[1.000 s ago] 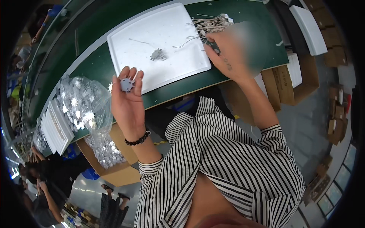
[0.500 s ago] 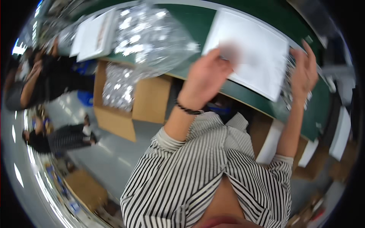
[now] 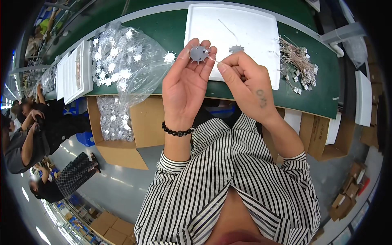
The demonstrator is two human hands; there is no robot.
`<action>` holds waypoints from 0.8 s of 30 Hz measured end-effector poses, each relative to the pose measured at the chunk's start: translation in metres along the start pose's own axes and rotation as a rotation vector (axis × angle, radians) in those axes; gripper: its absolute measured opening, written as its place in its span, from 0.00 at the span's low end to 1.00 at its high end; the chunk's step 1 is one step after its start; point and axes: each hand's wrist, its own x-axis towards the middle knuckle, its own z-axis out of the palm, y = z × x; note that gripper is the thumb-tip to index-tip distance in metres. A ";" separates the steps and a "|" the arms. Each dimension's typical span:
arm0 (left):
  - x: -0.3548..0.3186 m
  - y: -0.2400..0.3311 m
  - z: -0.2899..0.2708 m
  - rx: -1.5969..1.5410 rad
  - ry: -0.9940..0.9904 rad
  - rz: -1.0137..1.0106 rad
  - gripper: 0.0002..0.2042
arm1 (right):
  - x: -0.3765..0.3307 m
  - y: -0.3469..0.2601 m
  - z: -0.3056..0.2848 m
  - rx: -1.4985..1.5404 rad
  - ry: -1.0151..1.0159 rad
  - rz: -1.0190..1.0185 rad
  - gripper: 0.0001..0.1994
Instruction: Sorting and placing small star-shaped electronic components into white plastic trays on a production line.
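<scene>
My left hand [image 3: 181, 90] is palm up, holding a grey metal disc [image 3: 199, 53] with pointed teeth between thumb and fingers. Its flat face shows small holes. A thin pale wire [image 3: 215, 60] runs from a small white connector at the disc's right edge to my right hand [image 3: 251, 83], which pinches it between thumb and forefinger. Behind the hands is a shallow white foam tray [image 3: 253, 24]. Another toothed disc [image 3: 236, 49] lies in it, partly behind my right hand, with a thin wire [image 3: 227, 27] farther back.
Wires with white connectors [image 3: 296, 67] are piled on the green table [image 3: 322, 96] at right. To the left are a transparent bag of toothed discs [image 3: 118, 61] and stacked white trays [image 3: 83, 71]. An open carton [image 3: 120, 153] stands below the table. People [image 3: 24, 143] are at far left.
My right hand has come left from the wire pile, where its fingers were spread, and now pinches a wire at the disc. The left hand has turned palm up.
</scene>
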 end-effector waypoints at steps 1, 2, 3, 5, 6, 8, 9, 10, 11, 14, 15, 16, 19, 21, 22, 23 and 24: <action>-0.001 0.001 -0.001 -0.011 -0.006 0.009 0.19 | 0.000 -0.001 0.001 0.010 -0.017 0.034 0.05; -0.001 0.002 -0.002 -0.022 -0.013 0.019 0.19 | 0.000 -0.002 0.002 0.020 -0.035 0.068 0.05; -0.002 0.002 -0.003 -0.032 -0.020 0.029 0.19 | 0.001 -0.003 0.003 0.031 -0.052 0.101 0.05; -0.001 0.004 -0.005 -0.041 -0.028 0.041 0.19 | 0.001 -0.004 0.004 0.042 -0.071 0.131 0.05; -0.001 0.004 -0.006 -0.046 -0.041 0.048 0.19 | 0.002 -0.003 0.005 0.060 -0.069 0.144 0.05; 0.001 0.003 -0.007 -0.055 -0.065 0.063 0.18 | 0.001 -0.002 0.007 0.095 -0.067 0.170 0.06; 0.000 0.003 -0.008 -0.057 -0.076 0.072 0.18 | 0.001 -0.001 0.009 0.116 -0.067 0.182 0.06; 0.000 0.002 -0.008 -0.053 -0.077 0.076 0.18 | 0.000 0.000 0.011 0.120 -0.069 0.179 0.06; 0.000 0.001 -0.008 -0.075 -0.079 0.085 0.18 | -0.001 0.002 0.014 0.179 -0.064 0.198 0.06; 0.000 -0.003 -0.008 -0.141 -0.086 0.103 0.17 | -0.005 0.007 0.022 0.356 -0.046 0.257 0.06; -0.001 -0.005 -0.009 -0.138 -0.089 0.107 0.17 | -0.006 0.008 0.024 0.358 -0.047 0.253 0.06; -0.001 -0.006 -0.009 -0.134 -0.101 0.123 0.17 | -0.007 0.009 0.027 0.430 -0.045 0.284 0.06; -0.002 -0.010 -0.010 -0.122 -0.138 0.166 0.17 | -0.009 0.008 0.033 0.648 -0.032 0.379 0.07; -0.001 -0.012 -0.012 -0.069 -0.137 0.195 0.17 | -0.009 0.006 0.034 0.679 -0.025 0.387 0.07; -0.002 -0.014 -0.012 -0.017 -0.131 0.227 0.17 | -0.010 0.005 0.035 0.711 -0.022 0.399 0.07; -0.002 -0.015 -0.013 0.035 -0.125 0.259 0.17 | -0.010 0.004 0.035 0.744 -0.019 0.411 0.07; -0.002 -0.015 -0.014 0.088 -0.118 0.292 0.16 | -0.010 0.003 0.035 0.776 -0.017 0.424 0.07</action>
